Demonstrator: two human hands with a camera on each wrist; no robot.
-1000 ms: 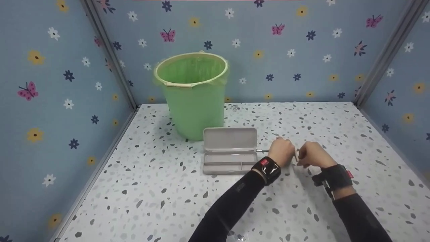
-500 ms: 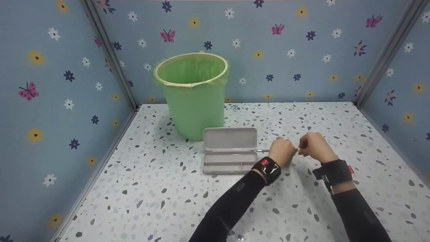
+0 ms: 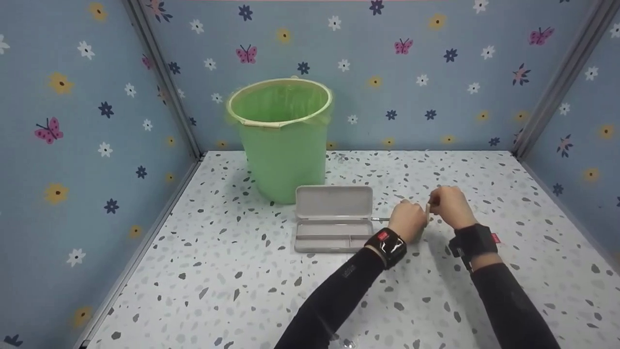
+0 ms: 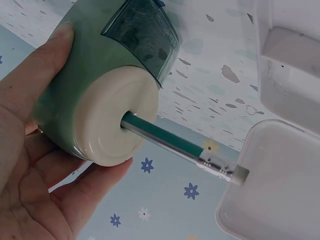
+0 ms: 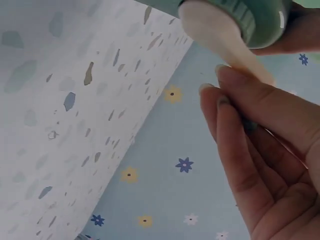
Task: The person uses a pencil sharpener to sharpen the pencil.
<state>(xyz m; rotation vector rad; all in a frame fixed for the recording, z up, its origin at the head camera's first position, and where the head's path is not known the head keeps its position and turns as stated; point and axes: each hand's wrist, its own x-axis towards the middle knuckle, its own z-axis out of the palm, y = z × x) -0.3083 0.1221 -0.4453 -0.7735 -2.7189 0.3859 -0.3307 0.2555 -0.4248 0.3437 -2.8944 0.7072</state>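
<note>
My left hand (image 3: 408, 220) grips a green crank pencil sharpener (image 4: 85, 70), its thumb and fingers round the body. A green-and-silver pencil (image 4: 165, 140) sticks out of the hole in the cream front face, its eraser end pointing away. On the sharpener's side shows a dark see-through shavings drawer (image 4: 142, 40). At the opposite end, my right hand (image 3: 451, 207) pinches the end of the cream crank handle (image 5: 215, 30); the fingers mostly hide its knob. In the head view the left hand covers most of the sharpener.
A grey pencil case (image 3: 334, 201) lies with its lid up, left of my hands, close to the pencil's eraser end. Behind it stands a green lined bin (image 3: 290, 155). Patterned panels (image 3: 368, 102) border the speckled table (image 3: 232, 257) at the back and sides.
The right hand has moved up and round with the crank, from lower beside the sharpener to higher. The left hand holds the sharpener in place. The head view has shifted slightly.
</note>
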